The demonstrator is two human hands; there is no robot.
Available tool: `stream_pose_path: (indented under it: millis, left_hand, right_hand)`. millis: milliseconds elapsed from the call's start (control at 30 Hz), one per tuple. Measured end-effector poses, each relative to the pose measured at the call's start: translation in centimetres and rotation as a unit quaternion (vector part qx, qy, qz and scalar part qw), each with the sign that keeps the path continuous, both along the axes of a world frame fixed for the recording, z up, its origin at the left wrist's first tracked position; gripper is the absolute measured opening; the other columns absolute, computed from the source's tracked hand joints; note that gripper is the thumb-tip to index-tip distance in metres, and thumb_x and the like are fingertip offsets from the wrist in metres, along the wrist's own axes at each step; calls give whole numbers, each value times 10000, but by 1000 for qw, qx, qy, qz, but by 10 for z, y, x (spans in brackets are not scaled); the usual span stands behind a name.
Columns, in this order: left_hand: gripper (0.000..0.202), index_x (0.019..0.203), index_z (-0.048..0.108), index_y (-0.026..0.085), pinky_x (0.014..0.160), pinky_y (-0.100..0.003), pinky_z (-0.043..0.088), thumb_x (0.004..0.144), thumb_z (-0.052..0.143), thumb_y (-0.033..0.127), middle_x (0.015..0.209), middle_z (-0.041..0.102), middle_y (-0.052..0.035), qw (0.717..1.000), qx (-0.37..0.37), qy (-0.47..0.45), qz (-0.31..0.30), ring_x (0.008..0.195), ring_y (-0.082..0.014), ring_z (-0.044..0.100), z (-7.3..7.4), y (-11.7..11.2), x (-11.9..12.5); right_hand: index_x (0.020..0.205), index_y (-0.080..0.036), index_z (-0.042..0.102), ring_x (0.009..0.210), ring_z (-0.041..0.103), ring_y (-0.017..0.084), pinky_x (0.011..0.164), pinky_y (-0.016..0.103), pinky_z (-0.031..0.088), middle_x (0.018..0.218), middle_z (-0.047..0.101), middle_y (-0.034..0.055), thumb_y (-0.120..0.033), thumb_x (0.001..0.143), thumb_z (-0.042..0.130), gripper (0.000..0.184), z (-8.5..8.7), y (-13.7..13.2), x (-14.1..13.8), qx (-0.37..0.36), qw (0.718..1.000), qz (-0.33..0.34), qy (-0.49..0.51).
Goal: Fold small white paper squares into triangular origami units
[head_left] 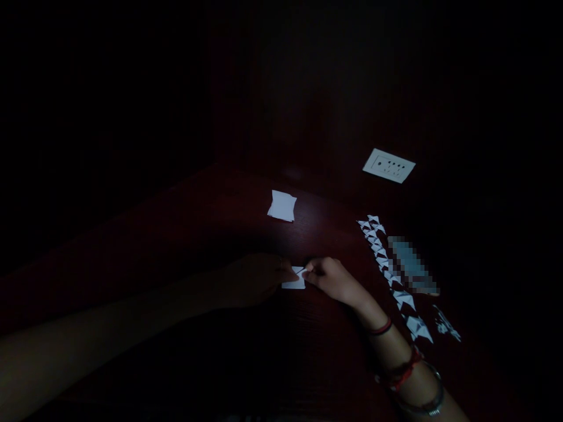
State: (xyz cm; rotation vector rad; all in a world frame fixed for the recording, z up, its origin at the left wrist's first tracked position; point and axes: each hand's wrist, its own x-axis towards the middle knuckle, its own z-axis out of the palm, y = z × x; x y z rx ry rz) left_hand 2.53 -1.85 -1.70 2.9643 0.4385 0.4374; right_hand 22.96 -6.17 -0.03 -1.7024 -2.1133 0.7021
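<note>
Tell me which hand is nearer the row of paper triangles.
Right. The right hand sits just left of the row; the left hand is farther, across the small paper both pinch.

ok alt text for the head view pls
In dim light, a left hand and a right hand pinch a small white paper piece between them on a dark wooden table. A paper stack lies beyond, and a row of folded paper triangles to the right.
</note>
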Motion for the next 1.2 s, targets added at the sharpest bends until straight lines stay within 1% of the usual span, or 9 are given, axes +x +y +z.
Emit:
stream_pose_path:
  millis: [200, 333, 500, 633, 767, 833, 933, 1033, 1200]
  left_hand:
    - [401, 1142, 511, 226, 877, -270, 391, 787, 414, 66, 1129, 536, -25, 1000, -3, -1, -5, 1014, -162, 506, -4, 2, 3]
    - [404, 1142, 504, 204, 885, -273, 393, 775, 417, 59, 1133, 526, -36, 1000, 0, -21, -21, 1025, -162, 497, -4, 2, 2]
    - [387, 1165, 472, 204, 909, -283, 386, 802, 396, 90, 1233, 468, -41, 998, 18, -42, -39, 1090, -171, 467, -6, 3, 0]
    - [380, 1177, 466, 200, 950, -294, 349, 815, 403, 104, 1225, 493, -32, 998, 31, -17, -44, 1141, -174, 430, -7, 5, -2]
    - [416, 1215, 435, 205, 952, -305, 338, 812, 418, 101, 1245, 481, -35, 998, 33, 7, -50, 1147, -180, 425, -4, 4, 0]
    - [430, 1221, 429, 205, 948, -306, 336, 805, 428, 95, 1238, 487, -35, 998, 32, 11, -49, 1138, -182, 432, -2, 2, 1]
    - [452, 1219, 432, 198, 943, -305, 334, 787, 433, 67, 1232, 494, -39, 998, 37, 24, -44, 1131, -185, 437, -1, 1, 2]
    - [451, 1213, 439, 201, 932, -315, 341, 781, 442, 69, 1236, 491, -44, 998, 44, 39, -36, 1129, -194, 439, -3, 2, 2]
    - [441, 1219, 435, 197, 920, -336, 349, 788, 488, 121, 1237, 489, -55, 998, 43, 27, -38, 1114, -213, 446, -2, 1, 2]
  right_hand:
    - [732, -129, 635, 636, 542, 113, 575, 198, 380, 704, 627, 29, -199, 708, 525, 133, -2, 6, 0, -43, 998, -39, 28]
    - [710, -126, 637, 608, 525, 103, 549, 190, 370, 665, 609, 14, -222, 691, 542, 136, -3, 8, -1, -42, 996, -74, 34]
    - [682, -129, 631, 601, 522, 96, 538, 178, 361, 635, 591, -2, -227, 683, 549, 128, -4, 8, -2, -35, 995, -88, 32]
    - [692, -132, 628, 624, 532, 98, 560, 179, 371, 663, 603, 2, -233, 693, 553, 126, -4, 8, -1, -26, 995, -84, 37]
    - [695, -140, 624, 624, 539, 102, 567, 188, 372, 671, 615, 13, -238, 729, 536, 137, -3, 6, -1, -15, 997, -67, 27]
    - [701, -148, 614, 616, 540, 104, 566, 193, 371, 676, 618, 18, -237, 745, 525, 133, -4, 5, -2, 1, 998, -67, 18]
    - [763, -166, 590, 596, 535, 108, 547, 193, 369, 675, 610, 11, -232, 755, 529, 89, -5, 0, -5, 49, 996, -78, 9]
    - [820, -182, 589, 609, 539, 111, 566, 194, 381, 695, 605, 7, -196, 785, 502, 94, -6, -5, -6, 97, 994, -50, -9]
    - [862, -183, 639, 764, 557, 123, 701, 203, 411, 842, 591, 41, -162, 828, 461, 183, -2, -13, -1, 155, 985, 47, -66]
